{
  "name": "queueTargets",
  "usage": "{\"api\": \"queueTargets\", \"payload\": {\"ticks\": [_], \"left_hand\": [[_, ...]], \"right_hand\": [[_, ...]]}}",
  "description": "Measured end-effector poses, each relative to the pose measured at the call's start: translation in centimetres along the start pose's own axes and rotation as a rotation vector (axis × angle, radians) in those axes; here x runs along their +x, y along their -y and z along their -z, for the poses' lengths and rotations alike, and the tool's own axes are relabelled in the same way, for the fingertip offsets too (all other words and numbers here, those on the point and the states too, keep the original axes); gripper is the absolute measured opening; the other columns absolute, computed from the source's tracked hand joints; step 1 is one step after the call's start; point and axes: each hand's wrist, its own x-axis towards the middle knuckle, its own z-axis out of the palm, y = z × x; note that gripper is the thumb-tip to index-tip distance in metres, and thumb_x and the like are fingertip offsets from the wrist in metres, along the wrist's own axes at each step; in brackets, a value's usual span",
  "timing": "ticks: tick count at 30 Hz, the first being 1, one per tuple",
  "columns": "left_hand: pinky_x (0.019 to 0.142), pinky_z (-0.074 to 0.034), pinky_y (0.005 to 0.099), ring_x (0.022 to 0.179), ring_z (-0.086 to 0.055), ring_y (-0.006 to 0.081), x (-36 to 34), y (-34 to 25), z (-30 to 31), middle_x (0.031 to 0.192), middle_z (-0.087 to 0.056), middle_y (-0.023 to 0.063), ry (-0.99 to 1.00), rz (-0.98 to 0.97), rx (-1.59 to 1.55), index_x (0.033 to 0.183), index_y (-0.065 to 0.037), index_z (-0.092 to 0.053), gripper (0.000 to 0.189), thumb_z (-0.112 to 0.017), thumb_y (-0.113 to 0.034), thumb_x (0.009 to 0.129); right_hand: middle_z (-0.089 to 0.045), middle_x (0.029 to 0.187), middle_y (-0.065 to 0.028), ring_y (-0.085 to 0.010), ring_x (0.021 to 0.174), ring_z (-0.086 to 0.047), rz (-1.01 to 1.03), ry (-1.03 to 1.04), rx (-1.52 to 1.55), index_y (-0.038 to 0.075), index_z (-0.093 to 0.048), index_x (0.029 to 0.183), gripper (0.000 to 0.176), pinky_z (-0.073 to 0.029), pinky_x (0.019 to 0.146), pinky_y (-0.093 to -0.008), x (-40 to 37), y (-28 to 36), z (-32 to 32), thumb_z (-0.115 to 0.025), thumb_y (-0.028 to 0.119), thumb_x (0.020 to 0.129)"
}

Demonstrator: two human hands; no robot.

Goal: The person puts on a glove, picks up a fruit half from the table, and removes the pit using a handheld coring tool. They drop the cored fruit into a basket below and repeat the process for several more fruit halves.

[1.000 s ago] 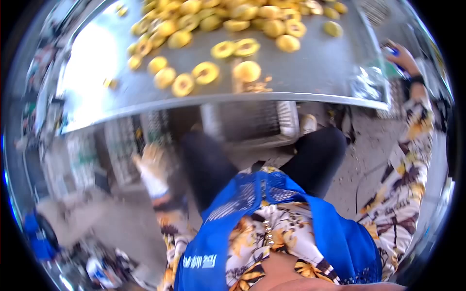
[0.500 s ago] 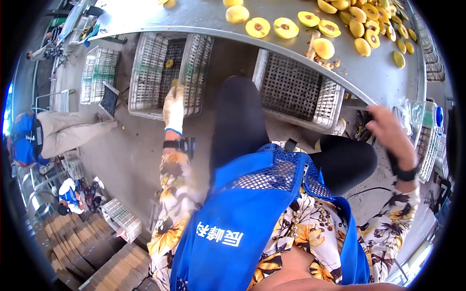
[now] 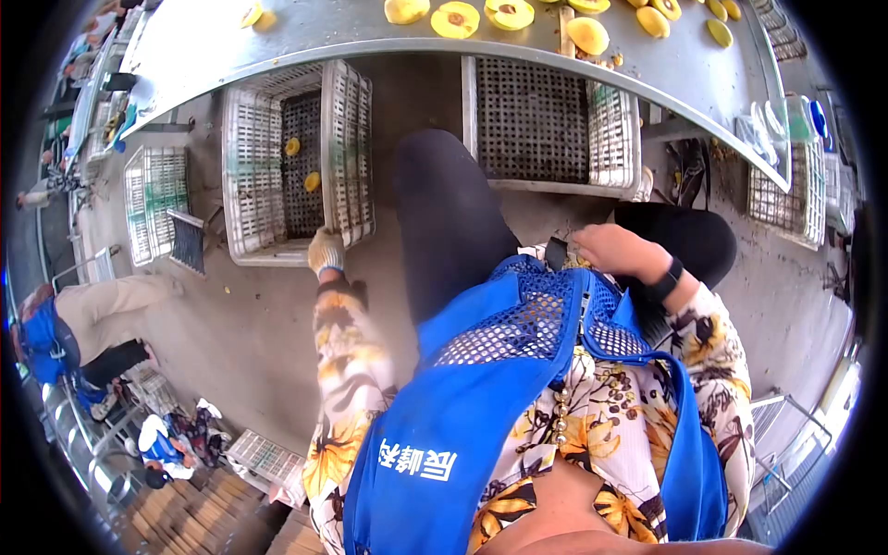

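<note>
My left hand (image 3: 327,250), in a pale glove, has its fingers wrapped over the near rim of a white plastic crate (image 3: 254,166) under the table. Two yellow fruit pieces (image 3: 313,181) lie inside that crate. My right hand (image 3: 612,248) is bare and rests near my waist, beside the top of my blue vest (image 3: 481,324), fingers curled; what they hold, if anything, is hidden. Halved yellow fruits (image 3: 455,19) lie on the metal table (image 3: 361,28) above.
A second crate (image 3: 615,139) stands under the table to the right, with others at both sides. A co-worker (image 3: 46,338) in blue is at the far left. Stacked cartons (image 3: 190,509) are at lower left. A table leg and dark items are at right.
My left hand has moved down from inside the crate to its near rim, and a second fruit piece now lies in the crate. My right hand has come in from the table edge to my waist.
</note>
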Motion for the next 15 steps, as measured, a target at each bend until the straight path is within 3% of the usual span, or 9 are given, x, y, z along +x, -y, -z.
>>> {"api": "queueTargets", "payload": {"ticks": [3, 6, 9, 10, 11, 13, 15], "left_hand": [[0.079, -0.047, 0.0459, 0.093, -0.060, 0.0380, -3.4, 0.3, -0.3, 0.094, -0.064, 0.0190, 0.008, 0.060, 0.013, 0.094, -0.012, -0.066, 0.035, -0.055, -0.043, 0.081], [0.081, -0.047, 0.0428, 0.095, -0.060, 0.0367, -5.6, 0.5, 0.8, 0.097, -0.064, 0.0184, 0.048, 0.065, -0.060, 0.103, -0.013, -0.063, 0.041, -0.053, -0.047, 0.083], [0.083, -0.046, 0.0378, 0.097, -0.061, 0.0301, -6.0, -0.3, 3.1, 0.103, -0.064, 0.0156, -0.072, -0.021, -0.339, 0.110, -0.013, -0.060, 0.042, -0.052, -0.047, 0.086], [0.084, -0.046, 0.0357, 0.098, -0.061, 0.0273, -5.8, -0.9, 4.0, 0.105, -0.064, 0.0143, -0.144, -0.071, -0.489, 0.113, -0.012, -0.059, 0.042, -0.052, -0.045, 0.087], [0.085, -0.045, 0.0336, 0.099, -0.061, 0.0244, -5.7, -1.4, 5.0, 0.107, -0.064, 0.0130, -0.215, -0.121, -0.637, 0.115, -0.011, -0.058, 0.043, -0.052, -0.044, 0.088], [0.086, -0.044, 0.0296, 0.100, -0.059, 0.0182, -7.8, -5.8, 11.5, 0.111, -0.063, 0.0112, -0.336, -0.195, -0.607, 0.114, -0.005, -0.058, 0.041, -0.052, -0.037, 0.091], [0.088, -0.044, 0.0306, 0.098, -0.060, 0.0257, -8.9, -9.8, 17.3, 0.107, -0.063, 0.0153, -0.276, -0.378, -0.764, 0.114, -0.002, -0.058, 0.044, -0.052, -0.039, 0.090]], "right_hand": [[-0.061, 0.087, -0.0227, -0.0387, 0.083, -0.057, -0.004, 0.069, -0.053, -0.002, -0.061, 0.089, 0.024, -0.046, 0.072, -0.0447, 4.1, -2.5, -2.8, -0.052, 0.018, 0.080], [-0.061, 0.091, -0.0221, -0.0400, 0.081, -0.057, -0.035, 0.145, -0.045, 0.001, -0.060, 0.086, 0.021, -0.045, 0.072, -0.0463, 8.0, -5.1, -5.8, -0.047, 0.017, 0.084], [-0.065, 0.091, -0.0167, -0.0308, 0.071, -0.061, 0.137, 0.184, 0.059, 0.001, -0.063, 0.093, 0.031, -0.048, 0.065, -0.0396, 13.6, -12.7, -14.9, -0.050, 0.027, 0.083], [-0.065, 0.087, -0.0095, -0.0216, 0.070, -0.059, -0.194, 0.333, 0.420, 0.004, -0.064, 0.094, 0.030, -0.048, 0.064, -0.0340, 13.8, -12.1, -15.1, -0.048, 0.028, 0.086], [-0.063, 0.092, -0.0123, -0.0253, 0.080, -0.058, -0.117, 0.364, 0.493, 0.003, -0.063, 0.098, 0.028, -0.047, 0.071, -0.0351, 14.8, -12.9, -16.3, -0.047, 0.023, 0.086], [-0.060, 0.101, -0.0156, -0.0292, 0.094, -0.056, 0.040, 0.462, 0.496, 0.002, -0.059, 0.106, 0.028, -0.045, 0.081, -0.0360, 16.9, -14.7, -20.0, -0.045, 0.017, 0.086], [-0.058, 0.107, -0.0166, -0.0297, 0.102, -0.056, 0.220, 0.570, 0.358, 0.001, -0.054, 0.114, 0.031, -0.045, 0.086, -0.0357, 17.8, -14.8, -21.4, -0.044, 0.013, 0.087]]}}
